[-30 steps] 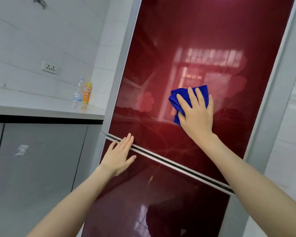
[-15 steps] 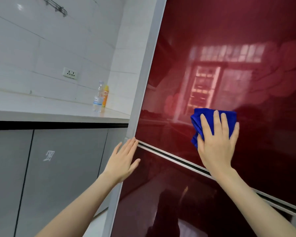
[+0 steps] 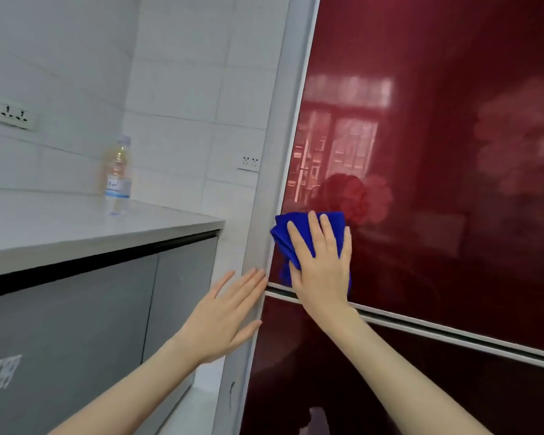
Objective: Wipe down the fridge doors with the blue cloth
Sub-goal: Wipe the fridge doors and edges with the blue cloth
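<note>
Right hand (image 3: 322,274), fingers (image 3: 315,233) straight, presses the blue cloth (image 3: 282,235) against the fridge door (image 3: 437,73).

Right hand (image 3: 322,271) flat on blue cloth (image 3: 299,229), upper fridge door (image 3: 437,183); left hand (image 3: 223,315) open.

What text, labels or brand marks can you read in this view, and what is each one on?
Nothing can be quoted with confidence.
Bottle label: blue and white, print too blurred to read.
Cabinet door: a white mark shaped like a character, too blurred to quote.
Fridge doors: no lettering shows, only reflections.
</note>
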